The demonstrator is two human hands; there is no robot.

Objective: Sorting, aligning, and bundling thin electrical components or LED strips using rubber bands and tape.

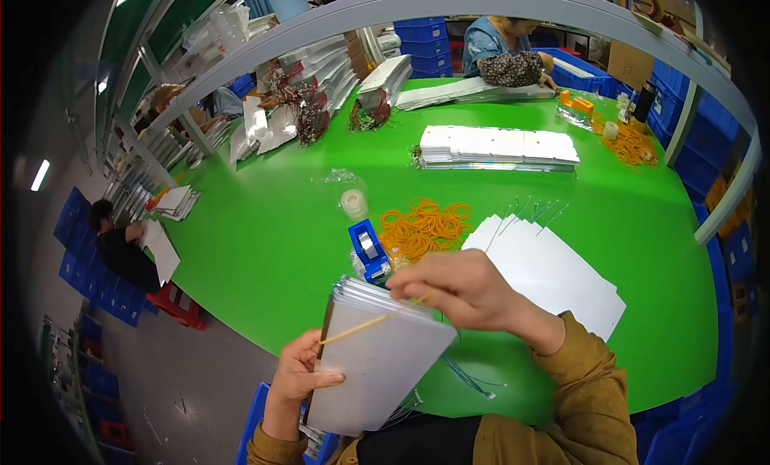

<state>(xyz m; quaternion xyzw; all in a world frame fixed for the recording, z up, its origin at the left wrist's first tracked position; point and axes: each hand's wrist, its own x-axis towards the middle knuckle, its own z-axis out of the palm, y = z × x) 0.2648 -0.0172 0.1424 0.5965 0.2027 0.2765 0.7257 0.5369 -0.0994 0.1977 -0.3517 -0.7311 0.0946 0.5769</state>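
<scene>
My left hand (297,370) grips the left edge of a stack of thin white panels (381,377), thumb on the front face. The stack is held tilted above the near table edge, and thin green wires (467,375) hang out beside it. A yellow rubber band (353,330) runs slantwise across the upper part of the stack. At the top right corner, the closed fingers of my right hand (469,288) pinch the other end of that band. Just beyond lie a blue tape dispenser (367,248) and a heap of orange rubber bands (425,228).
Fanned white panels (553,276) with wires lie to the right on the green table (257,248). A long panel stack (497,148) and a tape roll (353,203) sit farther back. Metal frame bars (449,1) arch overhead. Co-workers, including a person (501,52), work around the table.
</scene>
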